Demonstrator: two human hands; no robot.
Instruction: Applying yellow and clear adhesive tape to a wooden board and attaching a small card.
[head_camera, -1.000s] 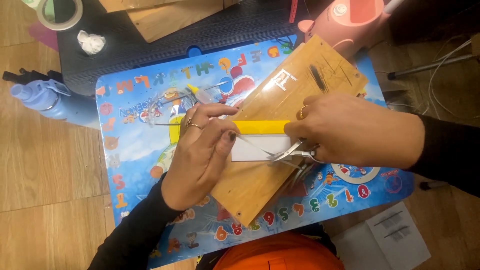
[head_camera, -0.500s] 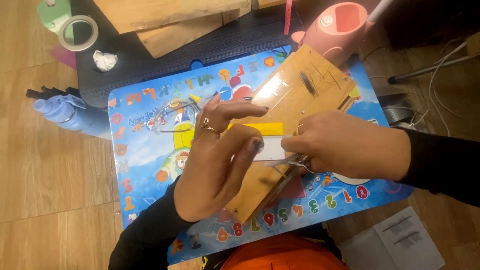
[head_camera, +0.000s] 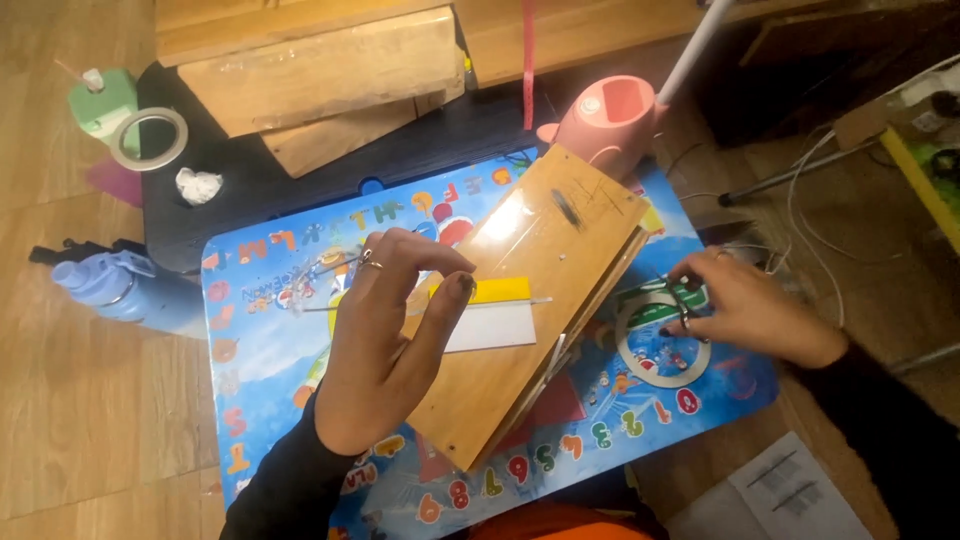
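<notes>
Head view: left hand (head_camera: 385, 345) pinches the yellow-and-white paper strip (head_camera: 495, 315) flat on the tilted wooden board (head_camera: 540, 300), right hand (head_camera: 745, 315) right of the board closed on small scissors (head_camera: 685, 300); best keep the strip pinned firmly.

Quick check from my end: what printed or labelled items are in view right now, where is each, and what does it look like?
Printed tabletop: under both hands, blue with coloured letters, numbers and cartoon pictures.
Printed sheet: on the floor at lower right, white paper with dark text blocks.
Yellow and white strips: on the wooden board, by the left hand, blank.
</notes>
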